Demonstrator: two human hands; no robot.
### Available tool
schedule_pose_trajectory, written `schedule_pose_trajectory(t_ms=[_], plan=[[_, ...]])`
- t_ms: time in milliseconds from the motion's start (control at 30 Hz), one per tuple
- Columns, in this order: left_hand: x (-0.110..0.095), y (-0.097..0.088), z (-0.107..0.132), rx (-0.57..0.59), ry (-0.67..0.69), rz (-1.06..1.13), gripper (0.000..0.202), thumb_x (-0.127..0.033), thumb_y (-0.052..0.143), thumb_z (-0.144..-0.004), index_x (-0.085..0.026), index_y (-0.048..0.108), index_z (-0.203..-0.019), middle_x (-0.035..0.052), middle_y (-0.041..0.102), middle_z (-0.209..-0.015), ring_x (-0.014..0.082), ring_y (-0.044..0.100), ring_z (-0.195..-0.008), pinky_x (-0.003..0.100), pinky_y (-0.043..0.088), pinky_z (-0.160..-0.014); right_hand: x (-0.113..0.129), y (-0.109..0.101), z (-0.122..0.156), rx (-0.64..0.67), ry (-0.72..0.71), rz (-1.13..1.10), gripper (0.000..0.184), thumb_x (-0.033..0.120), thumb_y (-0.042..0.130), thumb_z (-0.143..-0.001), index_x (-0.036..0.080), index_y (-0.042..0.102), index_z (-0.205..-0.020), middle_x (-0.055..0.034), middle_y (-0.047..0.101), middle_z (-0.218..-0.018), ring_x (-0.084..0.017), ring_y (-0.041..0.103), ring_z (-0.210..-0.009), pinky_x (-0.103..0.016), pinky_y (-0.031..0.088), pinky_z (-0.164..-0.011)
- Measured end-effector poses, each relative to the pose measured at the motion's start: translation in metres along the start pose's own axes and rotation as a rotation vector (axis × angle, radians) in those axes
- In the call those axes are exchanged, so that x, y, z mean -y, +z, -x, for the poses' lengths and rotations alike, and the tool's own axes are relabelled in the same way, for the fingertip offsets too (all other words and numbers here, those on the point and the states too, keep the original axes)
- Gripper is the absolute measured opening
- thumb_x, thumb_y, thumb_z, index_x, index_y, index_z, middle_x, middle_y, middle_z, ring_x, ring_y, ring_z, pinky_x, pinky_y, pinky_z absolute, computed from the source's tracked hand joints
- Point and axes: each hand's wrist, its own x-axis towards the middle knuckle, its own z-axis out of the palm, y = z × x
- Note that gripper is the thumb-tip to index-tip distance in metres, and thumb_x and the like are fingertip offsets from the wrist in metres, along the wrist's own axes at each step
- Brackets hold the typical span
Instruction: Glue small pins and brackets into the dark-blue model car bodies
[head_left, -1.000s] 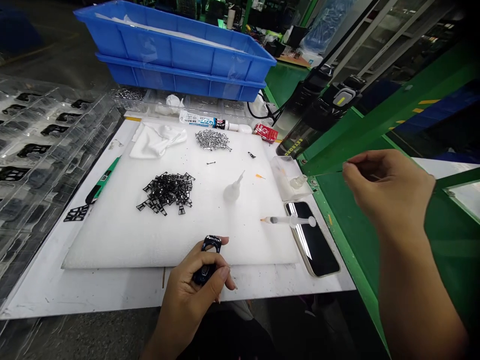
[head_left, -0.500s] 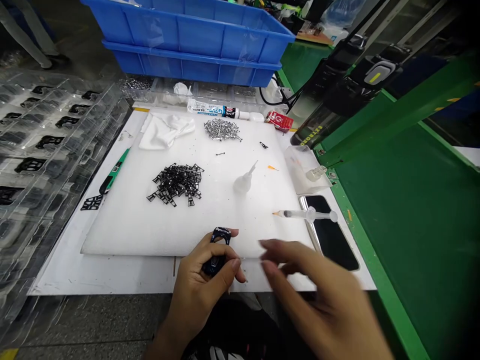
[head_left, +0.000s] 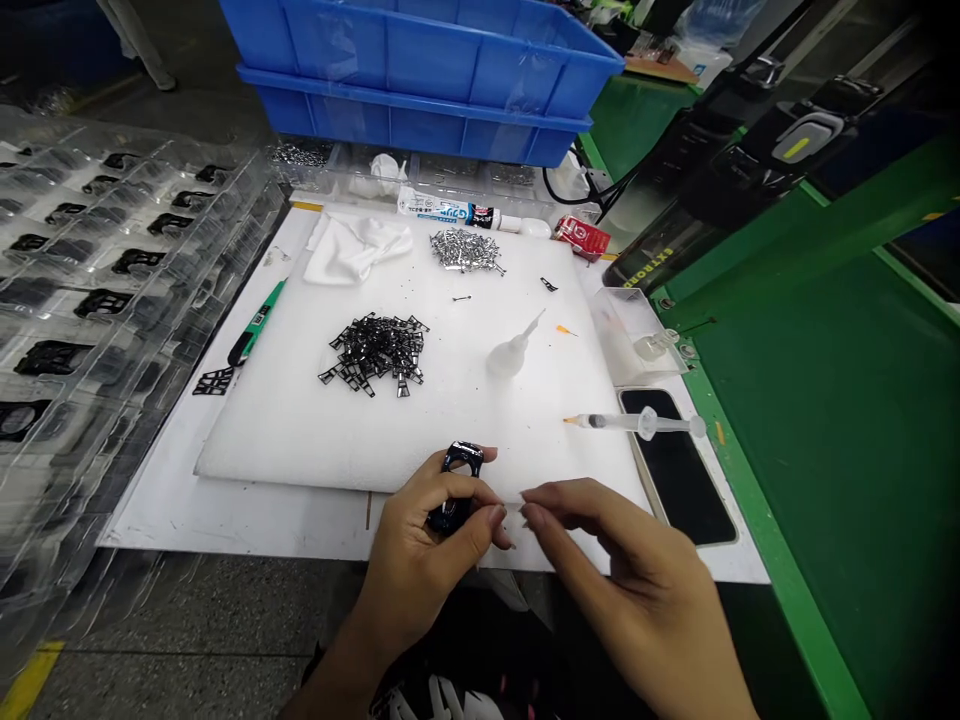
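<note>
My left hand is closed around a glossy dark-blue part with a round opening, whose upper end stands out above the fingers. The thumb and index finger of that hand are pinched together at the right, and anything between them is too small to make out. Just right of them, my right hand has its thumb and index tips nearly together, close to the left fingertips. Whether something tiny sits in that pinch cannot be made out. Both hands are over the front edge of the white foam pad.
On the foam lie a pile of black small frames, a pile of silver pieces, a white cloth, a dropper bottle and a syringe. A phone lies right; blue bins stand behind, a green cutter left.
My right hand has moved left to the left fingertips, and its thumb and index finger have come closer together. The view has shifted slightly; the left hand keeps its hold on the dark-blue part.
</note>
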Motion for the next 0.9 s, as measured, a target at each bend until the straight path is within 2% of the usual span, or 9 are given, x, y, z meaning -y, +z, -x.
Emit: schedule_pose_trajectory(t_ms=[33,100,200,300,433,533,633,733,900], plan=[[0.0,0.001,0.0,-0.006,0.003,0.012,0.014,-0.03,0.073,-0.089,-0.02,0.076,-0.08,0.0106,0.072,-0.082,0.0293,0.065,-0.114,0.021,0.048,-0.054,-0.003,0.0,-0.002,-0.048,0.018,0.014,0.006,0.029,0.07,-0.094,0.03,0.073,-0.1,0.0038,0.074,-0.095,-0.013,0.071,-0.083,-0.021,0.057,-0.074],[0.001,0.003,0.0,-0.024,0.01,0.065,0.017,-0.033,0.071,-0.091,-0.018,0.075,-0.083,0.0108,0.075,-0.094,0.0237,0.071,-0.096,0.02,0.048,-0.052,-0.011,0.0,-0.005,-0.147,0.051,0.065,0.007,0.032,0.072,-0.093,0.03,0.074,-0.098,0.0038,0.075,-0.095,-0.014,0.072,-0.082,-0.023,0.057,-0.074],[0.003,0.005,0.0,-0.067,0.001,0.212,0.03,-0.038,0.062,-0.096,-0.023,0.069,-0.122,0.0136,0.069,-0.13,0.0118,0.068,-0.064,0.021,0.05,-0.05,-0.025,0.003,-0.01,-0.253,0.064,0.2,0.012,0.038,0.073,-0.092,0.027,0.075,-0.093,0.0032,0.075,-0.089,-0.014,0.07,-0.075,-0.025,0.053,-0.068],[0.004,0.002,-0.001,-0.081,-0.061,0.406,0.053,-0.041,0.051,-0.101,-0.028,0.042,-0.151,0.0182,0.067,-0.132,0.0166,0.072,-0.067,0.021,0.049,-0.047,-0.034,0.003,-0.007,-0.34,0.07,0.308,0.018,0.041,0.07,-0.094,0.024,0.074,-0.09,0.0019,0.073,-0.085,-0.014,0.066,-0.071,-0.027,0.049,-0.067],[0.003,-0.007,-0.001,-0.06,-0.119,0.687,0.037,-0.031,0.051,-0.101,-0.014,0.062,-0.132,0.0218,0.068,-0.13,0.0137,0.069,-0.068,0.019,0.05,-0.049,-0.037,-0.007,0.0,-0.41,0.223,0.266,0.02,0.045,0.073,-0.09,0.026,0.071,-0.096,0.0024,0.072,-0.086,-0.014,0.065,-0.071,-0.027,0.047,-0.066],[0.001,-0.011,0.002,-0.046,-0.168,0.818,0.03,-0.023,0.054,-0.1,-0.014,0.069,-0.125,0.0186,0.068,-0.134,0.0119,0.068,-0.077,0.02,0.058,-0.059,-0.037,-0.017,0.0,-0.439,0.322,0.254,0.028,0.052,0.074,-0.087,0.025,0.069,-0.085,0.0033,0.066,-0.074,-0.012,0.058,-0.063,-0.026,0.044,-0.062],[-0.002,-0.009,0.006,-0.006,-0.207,0.901,0.03,-0.019,0.054,-0.101,-0.017,0.069,-0.127,0.0165,0.067,-0.137,0.0157,0.073,-0.099,0.027,0.066,-0.084,-0.037,-0.024,-0.006,-0.405,0.337,0.245,0.032,0.055,0.075,-0.085,0.023,0.067,-0.083,0.0029,0.065,-0.073,-0.012,0.057,-0.062,-0.024,0.044,-0.061],[0.0,-0.005,0.01,0.042,-0.219,0.952,0.033,-0.015,0.054,-0.1,-0.02,0.066,-0.131,0.0131,0.07,-0.133,0.0206,0.071,-0.116,0.038,0.062,-0.105,-0.038,-0.029,-0.011,-0.346,0.362,0.165,0.033,0.054,0.077,-0.083,0.024,0.069,-0.091,0.0022,0.069,-0.078,-0.013,0.063,-0.067,-0.023,0.047,-0.063],[0.005,-0.001,0.014,0.135,-0.312,0.924,0.037,-0.019,0.052,-0.101,-0.027,0.059,-0.137,0.0097,0.067,-0.135,0.0319,0.071,-0.117,0.043,0.07,-0.088,-0.042,-0.037,-0.011,-0.311,0.42,0.203,0.039,0.061,0.069,-0.087,0.022,0.069,-0.082,0.0015,0.064,-0.068,-0.012,0.058,-0.06,-0.023,0.043,-0.057]])
